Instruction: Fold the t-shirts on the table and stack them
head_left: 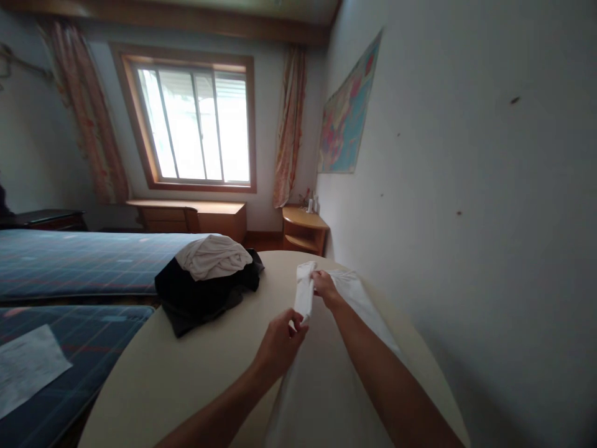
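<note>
A white garment lies spread along the right part of a round cream table, its near end running out of view at the bottom. On its left side a narrow part is turned over into a folded strip. My left hand pinches the near end of this strip between thumb and fingers. Farther along, my right hand is closed on the strip's right edge near the far end. The right forearm crosses over the garment and hides part of it.
A black garment lies heaped at the table's far left, with a crumpled pale garment on top. Left of the table are plaid mattresses, one bearing a paper sheet. A white wall stands close on the right.
</note>
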`<state>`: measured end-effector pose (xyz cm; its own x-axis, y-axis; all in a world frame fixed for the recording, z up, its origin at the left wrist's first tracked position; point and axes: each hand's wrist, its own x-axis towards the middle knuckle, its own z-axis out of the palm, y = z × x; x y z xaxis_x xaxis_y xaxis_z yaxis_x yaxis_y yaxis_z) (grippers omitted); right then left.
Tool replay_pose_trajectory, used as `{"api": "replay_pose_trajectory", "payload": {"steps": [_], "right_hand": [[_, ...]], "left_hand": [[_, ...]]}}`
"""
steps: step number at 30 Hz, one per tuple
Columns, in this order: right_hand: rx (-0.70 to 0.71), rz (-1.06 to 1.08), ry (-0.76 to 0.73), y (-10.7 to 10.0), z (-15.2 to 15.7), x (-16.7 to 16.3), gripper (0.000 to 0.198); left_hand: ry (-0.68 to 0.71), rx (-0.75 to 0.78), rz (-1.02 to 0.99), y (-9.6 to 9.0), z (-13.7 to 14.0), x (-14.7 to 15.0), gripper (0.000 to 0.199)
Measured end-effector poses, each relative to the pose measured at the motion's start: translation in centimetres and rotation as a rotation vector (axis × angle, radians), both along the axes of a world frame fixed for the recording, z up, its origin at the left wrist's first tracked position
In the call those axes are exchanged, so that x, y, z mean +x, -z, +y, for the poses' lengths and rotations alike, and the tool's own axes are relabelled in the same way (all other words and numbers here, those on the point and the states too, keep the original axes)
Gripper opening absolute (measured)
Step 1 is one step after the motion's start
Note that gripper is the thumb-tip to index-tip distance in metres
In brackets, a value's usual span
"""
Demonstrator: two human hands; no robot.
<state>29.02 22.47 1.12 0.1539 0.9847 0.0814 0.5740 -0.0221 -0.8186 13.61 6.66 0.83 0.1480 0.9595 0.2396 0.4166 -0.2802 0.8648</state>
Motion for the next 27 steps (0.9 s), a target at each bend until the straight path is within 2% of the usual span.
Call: {"api": "replay_pose_trajectory", "payload": {"steps": [3,7,10,14,20,24,27], "right_hand": [[0.014,-0.042,0.005,0.8,-0.7,2.7,0.037],[0.035,-0.13,-0.089,1.9,-2.5,4.9,0.051],[0.049,-0.232,-0.175,2.5,-4.3,5.9,0.045],[0.004,-0.37,-0.206,3.1,-5.6,6.4,0.043],[-0.043,-0.45,-0.196,3.6,-3.5,5.2,0.052],[-0.003,-0.477,-0.184,3.7,-1.1,4.3,0.055],[0.046,-0.505,-0.159,3.8,0.1,4.2,0.055]], "left_hand": [[0.124,-0.02,0.04,0.6,-0.5,2.4,0.004],[0.219,0.082,0.327,2.0,-1.2,3.2,0.034],[0.276,0.159,0.509,2.7,-1.5,2.7,0.06],[0.34,0.155,0.615,3.0,-2.0,2.4,0.063],[0.349,0.16,0.629,2.9,-2.4,2.6,0.064],[0.347,0.167,0.61,2.7,-2.6,2.5,0.063],[0.321,0.184,0.571,2.7,-2.6,2.5,0.052]]}}
